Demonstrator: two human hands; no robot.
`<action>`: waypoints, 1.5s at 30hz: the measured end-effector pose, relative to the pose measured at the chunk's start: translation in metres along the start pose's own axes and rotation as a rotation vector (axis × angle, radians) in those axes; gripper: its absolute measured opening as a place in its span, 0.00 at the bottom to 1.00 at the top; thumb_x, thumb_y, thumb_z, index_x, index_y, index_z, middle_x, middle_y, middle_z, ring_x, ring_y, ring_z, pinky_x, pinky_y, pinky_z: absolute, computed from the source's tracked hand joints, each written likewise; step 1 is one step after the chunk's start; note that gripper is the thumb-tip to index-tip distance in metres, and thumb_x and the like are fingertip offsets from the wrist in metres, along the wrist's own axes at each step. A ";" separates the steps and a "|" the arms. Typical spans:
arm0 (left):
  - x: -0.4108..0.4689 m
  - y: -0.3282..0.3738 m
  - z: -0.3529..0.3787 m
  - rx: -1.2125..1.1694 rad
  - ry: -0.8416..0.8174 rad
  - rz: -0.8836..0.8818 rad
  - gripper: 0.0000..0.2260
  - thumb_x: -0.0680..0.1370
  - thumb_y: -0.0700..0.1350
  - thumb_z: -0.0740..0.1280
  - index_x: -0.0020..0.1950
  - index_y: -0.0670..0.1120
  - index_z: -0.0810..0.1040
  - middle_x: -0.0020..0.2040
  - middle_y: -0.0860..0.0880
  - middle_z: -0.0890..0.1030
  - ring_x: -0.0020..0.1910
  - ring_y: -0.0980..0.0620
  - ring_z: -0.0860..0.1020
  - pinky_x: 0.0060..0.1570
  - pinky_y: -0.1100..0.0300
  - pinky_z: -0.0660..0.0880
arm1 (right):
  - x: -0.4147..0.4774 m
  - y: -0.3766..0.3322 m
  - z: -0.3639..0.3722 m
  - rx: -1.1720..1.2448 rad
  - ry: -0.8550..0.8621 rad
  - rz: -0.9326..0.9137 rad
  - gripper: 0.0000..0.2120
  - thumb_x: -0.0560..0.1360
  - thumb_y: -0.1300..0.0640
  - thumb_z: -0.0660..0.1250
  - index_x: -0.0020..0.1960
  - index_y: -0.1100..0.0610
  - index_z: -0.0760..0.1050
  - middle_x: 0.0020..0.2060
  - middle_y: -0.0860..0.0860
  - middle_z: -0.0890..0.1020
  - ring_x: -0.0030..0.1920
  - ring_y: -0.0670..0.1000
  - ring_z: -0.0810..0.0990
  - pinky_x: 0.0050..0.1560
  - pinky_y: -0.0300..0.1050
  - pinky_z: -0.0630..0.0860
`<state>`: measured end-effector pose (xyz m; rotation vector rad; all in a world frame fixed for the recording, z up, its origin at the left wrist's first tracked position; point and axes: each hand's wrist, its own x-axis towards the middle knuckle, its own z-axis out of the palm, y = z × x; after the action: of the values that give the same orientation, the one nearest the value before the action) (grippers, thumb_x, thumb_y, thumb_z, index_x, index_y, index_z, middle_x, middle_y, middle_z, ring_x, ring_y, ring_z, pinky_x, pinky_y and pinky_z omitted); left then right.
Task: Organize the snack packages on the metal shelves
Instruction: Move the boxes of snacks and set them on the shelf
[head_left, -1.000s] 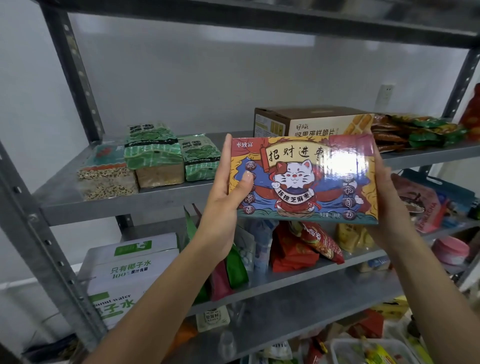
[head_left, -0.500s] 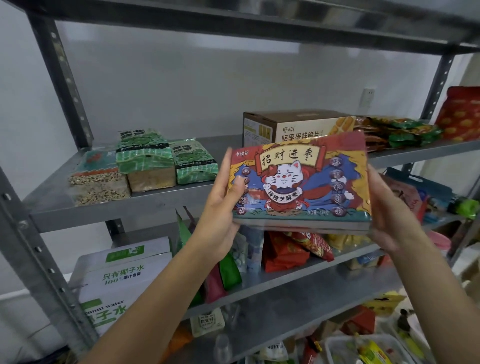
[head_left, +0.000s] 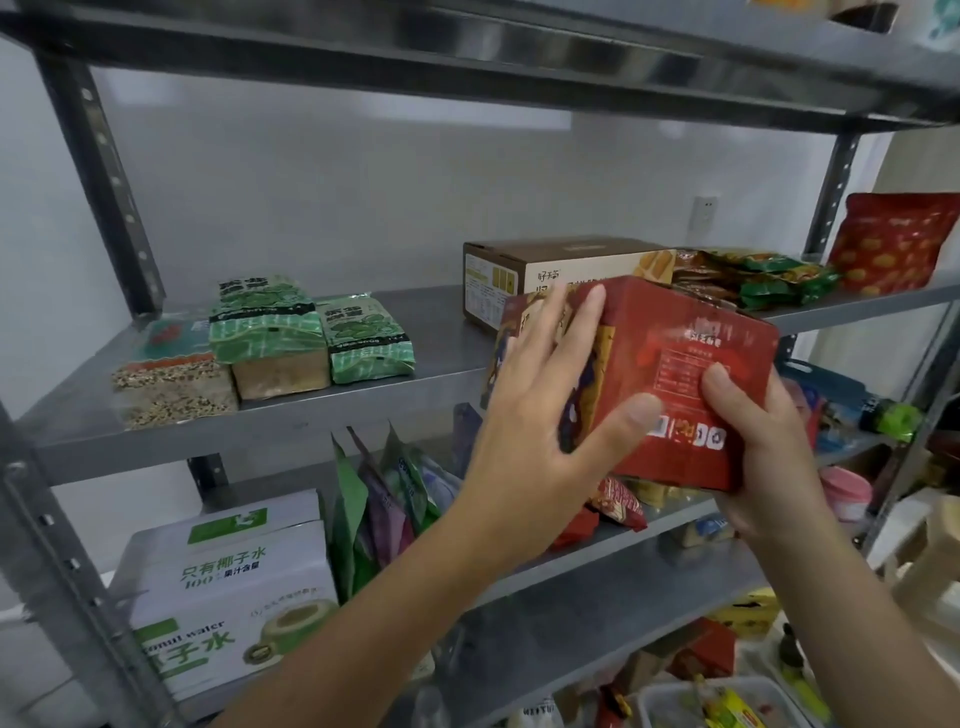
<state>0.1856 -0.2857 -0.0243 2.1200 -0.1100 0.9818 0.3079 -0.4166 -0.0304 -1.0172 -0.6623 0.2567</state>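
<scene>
I hold a red snack box (head_left: 680, 379) in front of the middle metal shelf (head_left: 441, 338), turned so its red back panel with a nutrition label faces me. My left hand (head_left: 545, 415) grips its left end, fingers spread over the colourful front and thumb on the back. My right hand (head_left: 753, 447) grips the lower right corner, thumb on the back panel. The box hangs in the air just in front of a brown carton (head_left: 545, 270) on that shelf.
On the shelf lie green tea packs (head_left: 311, 332), a grain pack (head_left: 171, 384), green and brown snack bags (head_left: 753, 275) and a red pouch (head_left: 893, 244). The lower shelf carries a coconut water carton (head_left: 228, 587) and standing bags (head_left: 384, 504).
The box has been turned round: its cat picture faced me before, now its red back does. My left hand has shifted over the front face, and the view has moved left and closer.
</scene>
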 end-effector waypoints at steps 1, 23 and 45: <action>0.002 0.005 0.004 -0.023 -0.007 -0.019 0.37 0.72 0.71 0.60 0.77 0.66 0.48 0.78 0.65 0.45 0.78 0.58 0.48 0.71 0.41 0.65 | -0.001 -0.001 0.001 -0.009 0.015 -0.022 0.23 0.66 0.49 0.75 0.59 0.50 0.73 0.45 0.48 0.86 0.46 0.50 0.85 0.38 0.43 0.81; 0.018 -0.010 -0.030 -0.952 0.261 -0.245 0.27 0.75 0.43 0.65 0.74 0.57 0.65 0.58 0.50 0.81 0.51 0.48 0.83 0.40 0.52 0.82 | 0.016 0.008 -0.014 -0.571 -0.090 -0.114 0.42 0.68 0.32 0.63 0.77 0.38 0.50 0.72 0.35 0.57 0.62 0.26 0.64 0.61 0.33 0.68; 0.049 0.000 -0.052 -0.399 0.029 -0.373 0.32 0.76 0.66 0.61 0.76 0.52 0.61 0.61 0.47 0.81 0.55 0.48 0.82 0.53 0.50 0.80 | 0.028 -0.033 -0.003 -0.129 -0.158 0.301 0.24 0.68 0.52 0.70 0.64 0.53 0.73 0.49 0.55 0.85 0.45 0.53 0.85 0.42 0.49 0.83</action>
<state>0.1885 -0.2389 0.0294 1.6814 0.0951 0.6999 0.3287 -0.4216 0.0073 -1.2299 -0.6736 0.5678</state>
